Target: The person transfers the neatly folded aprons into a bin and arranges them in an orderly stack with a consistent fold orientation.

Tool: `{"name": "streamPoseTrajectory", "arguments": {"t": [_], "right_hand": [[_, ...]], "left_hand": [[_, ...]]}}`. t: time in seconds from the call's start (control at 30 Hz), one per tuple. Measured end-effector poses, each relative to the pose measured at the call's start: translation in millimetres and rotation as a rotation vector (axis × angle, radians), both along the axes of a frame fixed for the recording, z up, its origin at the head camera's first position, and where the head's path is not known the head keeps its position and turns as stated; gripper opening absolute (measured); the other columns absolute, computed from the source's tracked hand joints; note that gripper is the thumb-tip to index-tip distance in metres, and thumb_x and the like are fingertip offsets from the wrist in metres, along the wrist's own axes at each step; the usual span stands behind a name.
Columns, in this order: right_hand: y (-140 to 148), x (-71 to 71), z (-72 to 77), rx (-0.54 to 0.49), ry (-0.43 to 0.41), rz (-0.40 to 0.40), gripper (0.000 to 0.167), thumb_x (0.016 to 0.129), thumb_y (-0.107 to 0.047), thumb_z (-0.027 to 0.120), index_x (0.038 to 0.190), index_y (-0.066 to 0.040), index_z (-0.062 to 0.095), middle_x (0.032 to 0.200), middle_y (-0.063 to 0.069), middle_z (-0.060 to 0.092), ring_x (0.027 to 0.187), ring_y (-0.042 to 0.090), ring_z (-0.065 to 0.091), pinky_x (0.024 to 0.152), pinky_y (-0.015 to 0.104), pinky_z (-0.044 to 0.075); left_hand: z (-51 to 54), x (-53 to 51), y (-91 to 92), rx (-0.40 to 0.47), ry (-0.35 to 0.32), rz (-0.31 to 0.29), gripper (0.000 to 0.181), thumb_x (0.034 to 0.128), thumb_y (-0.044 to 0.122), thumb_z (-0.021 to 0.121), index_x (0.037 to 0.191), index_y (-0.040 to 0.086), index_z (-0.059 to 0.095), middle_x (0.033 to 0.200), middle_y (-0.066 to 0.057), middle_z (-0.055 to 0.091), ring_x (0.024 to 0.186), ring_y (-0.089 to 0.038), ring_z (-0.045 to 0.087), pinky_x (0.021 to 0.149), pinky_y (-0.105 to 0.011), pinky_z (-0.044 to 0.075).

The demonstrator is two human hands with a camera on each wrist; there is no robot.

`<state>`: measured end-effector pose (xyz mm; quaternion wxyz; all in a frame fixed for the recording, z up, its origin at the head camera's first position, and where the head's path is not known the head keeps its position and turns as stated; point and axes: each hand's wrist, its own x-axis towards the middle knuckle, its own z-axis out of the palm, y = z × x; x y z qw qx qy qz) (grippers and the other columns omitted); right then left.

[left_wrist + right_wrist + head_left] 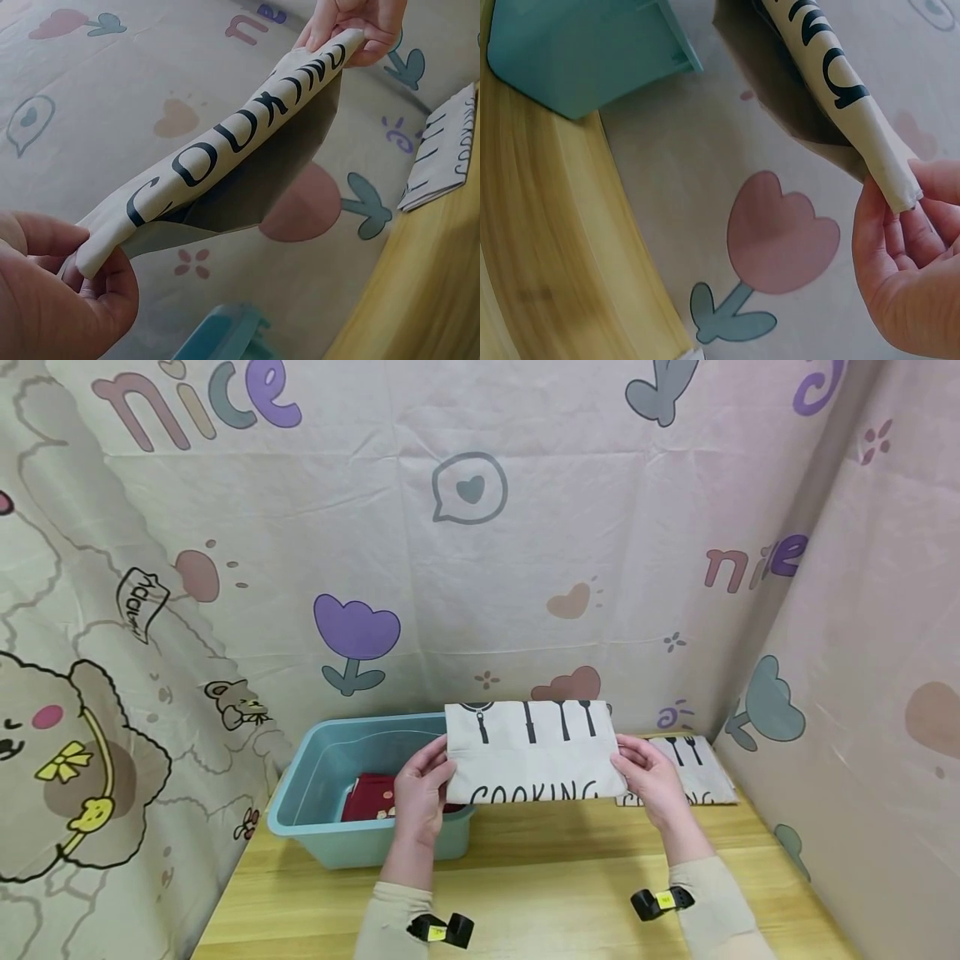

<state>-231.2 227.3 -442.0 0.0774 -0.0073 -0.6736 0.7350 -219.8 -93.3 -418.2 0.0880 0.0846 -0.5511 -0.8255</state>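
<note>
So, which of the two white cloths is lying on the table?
The far-right cloth, on the table beyond the right hand; the other cloth is held up by that hand and the left hand.

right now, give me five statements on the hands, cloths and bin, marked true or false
1. The left hand and right hand grip the COOKING cloth. True.
2. A second utensil-print cloth lies on the wood-grain table. True.
3. The COOKING cloth rests on the wood-grain table. False: it is held up.
4. Dark red fabric lies inside the teal bin. True.
5. The teal bin is upside down. False: it stands upright.
</note>
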Motion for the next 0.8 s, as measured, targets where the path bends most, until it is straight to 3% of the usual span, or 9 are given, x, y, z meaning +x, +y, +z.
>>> {"name": "streamPoseTrajectory", "arguments": {"t": [0.23,0.8], "right_hand": [[-17.5,-3.2,6.1,-0.008,0.004,0.019,0.047,0.093,0.003,0.062,0.136,0.013,0.046,0.096,-0.004,0.061,0.083,0.005,0.061,0.068,0.021,0.055],[-54.8,-9.9,6.0,-0.043,0.011,0.051,0.043,0.093,0.006,0.061,0.134,0.013,0.049,0.096,0.0,0.06,0.084,0.007,0.059,0.066,0.022,0.054]], "left_hand": [[2.0,-1.3,-17.5,-0.006,0.018,0.011,0.041,0.0927,-0.004,0.063,0.133,0.002,0.062,0.106,-0.003,0.069,0.093,-0.018,0.064,0.074,-0.031,0.056],[0.9,-2.0,-54.8,-0.015,0.017,0.03,0.045,0.0942,-0.005,0.06,0.138,-0.002,0.055,0.105,0.001,0.067,0.094,-0.014,0.063,0.08,-0.028,0.056]]}}
